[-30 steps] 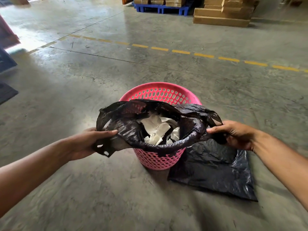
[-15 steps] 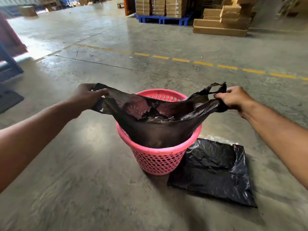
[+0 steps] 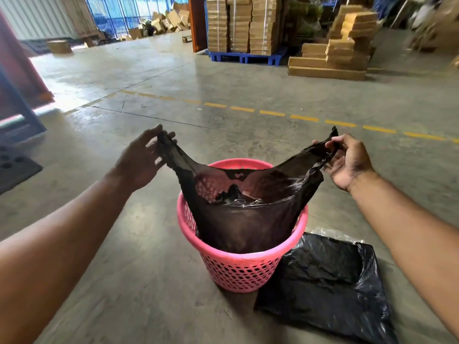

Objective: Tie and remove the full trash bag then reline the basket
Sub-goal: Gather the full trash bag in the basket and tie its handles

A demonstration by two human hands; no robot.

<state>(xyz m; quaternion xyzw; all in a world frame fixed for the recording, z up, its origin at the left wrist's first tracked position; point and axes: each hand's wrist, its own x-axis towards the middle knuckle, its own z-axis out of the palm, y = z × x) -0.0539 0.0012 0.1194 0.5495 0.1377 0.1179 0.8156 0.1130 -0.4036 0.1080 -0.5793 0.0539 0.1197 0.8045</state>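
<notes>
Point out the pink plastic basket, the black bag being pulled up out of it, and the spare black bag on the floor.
Pink perforated plastic basket (image 3: 238, 271): head view, front wall.
Thin black trash bag (image 3: 246, 224): head view, near side above rim.
Folded spare black bag (image 3: 330, 289): head view, middle, on floor.

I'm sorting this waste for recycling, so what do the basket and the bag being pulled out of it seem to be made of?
The pink basket looks like moulded plastic with a matt finish: a smooth rim and a regular lattice of holes. The black bag looks like thin plastic film, slightly glossy; it wrinkles, stretches into peaks, and the basket shows pink through it.
</notes>
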